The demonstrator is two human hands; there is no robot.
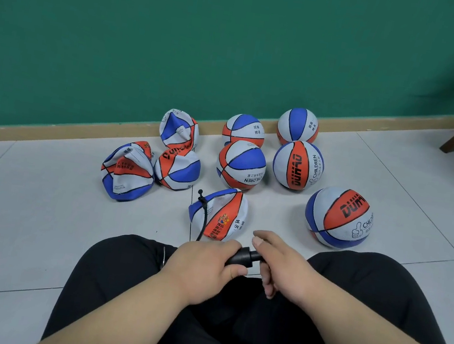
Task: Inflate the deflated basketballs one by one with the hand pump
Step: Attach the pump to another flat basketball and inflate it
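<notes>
"So, what do the hands have hold of?"

"Both are on the pump (245, 258). The left hand (205, 268) is wrapped round its black barrel, fingers curled over the top and thumb underneath. The right hand (285, 269) is closed over the handle end, which the palm hides, with its fingers bent."

"And where is the pump?"

"It is held level above the lap, between the knees in black trousers (117, 267). Its thin hose (204, 218) rises to the flat ball (224, 218), which lies on the tiled floor (24, 200) just ahead of the hands. I cannot tell whether the tip is in the valve."

"Other balls?"

"Three crumpled balls (127, 171) are bunched on the left. Five round balls (298, 164) stand behind and to the right, the farthest against the green wall (181, 32)."
</notes>
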